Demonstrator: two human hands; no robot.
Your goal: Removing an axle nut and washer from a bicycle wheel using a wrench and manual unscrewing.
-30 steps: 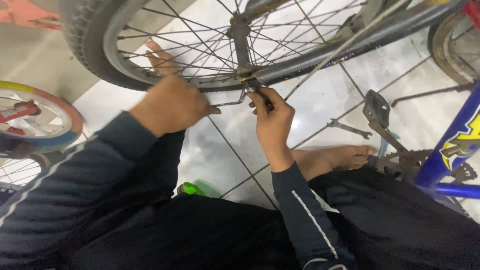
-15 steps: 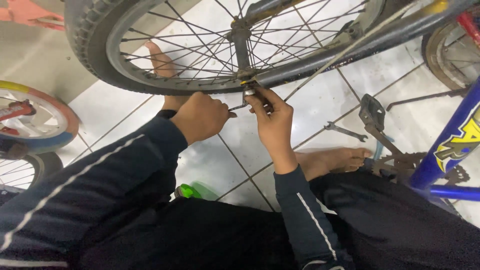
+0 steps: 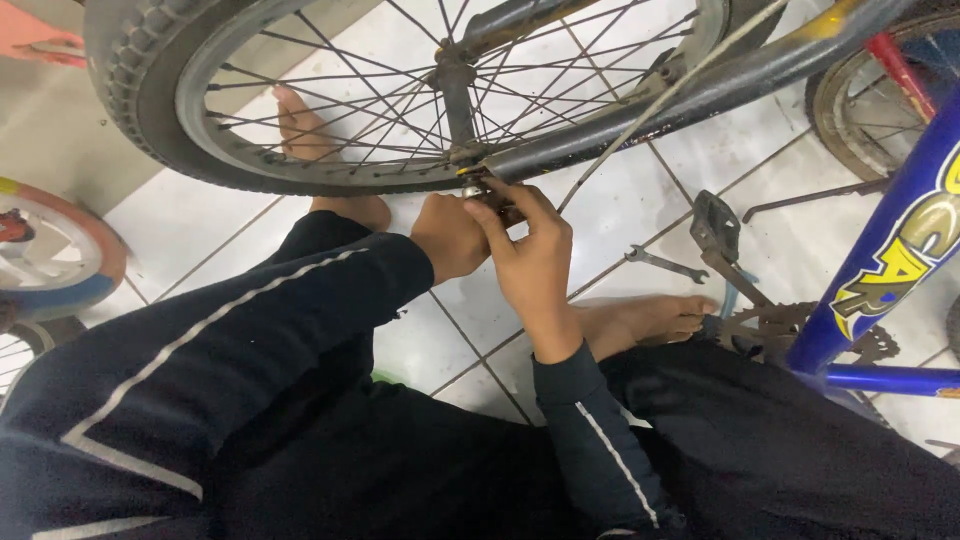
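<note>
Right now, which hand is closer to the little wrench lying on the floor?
The right hand. It is up at the wheel axle, on the side toward the wrench. The left hand is beside it, on the far side from the wrench.

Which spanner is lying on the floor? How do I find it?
Start at the big grey bicycle wheel, then look right past the right hand to the black pedal. Just left of it on the white tiles lies the spanner, small, thin, silvery, touching nothing.
</note>
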